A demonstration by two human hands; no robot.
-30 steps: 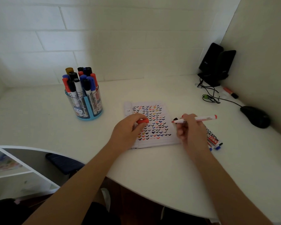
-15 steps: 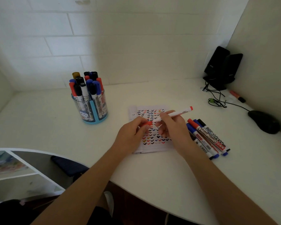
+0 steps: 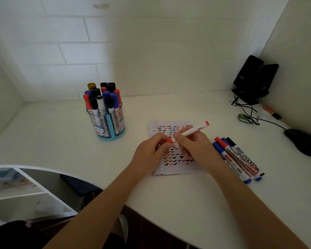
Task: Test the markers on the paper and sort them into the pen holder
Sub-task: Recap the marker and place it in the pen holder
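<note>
Right grip (image 3: 192, 146) round marker (image 3: 194, 130) barrel; left grip (image 3: 151, 153) pinches red cap (image 3: 169, 141).

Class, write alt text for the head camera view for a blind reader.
A left hand pinches the cap of a red marker gripped by the right hand, over tick-covered paper. A pen holder stands left; loose markers lie right.

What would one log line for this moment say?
left hand: pinches red cap | right hand: holds red marker, cap at its tip | over paper | loose markers beside paper
</note>
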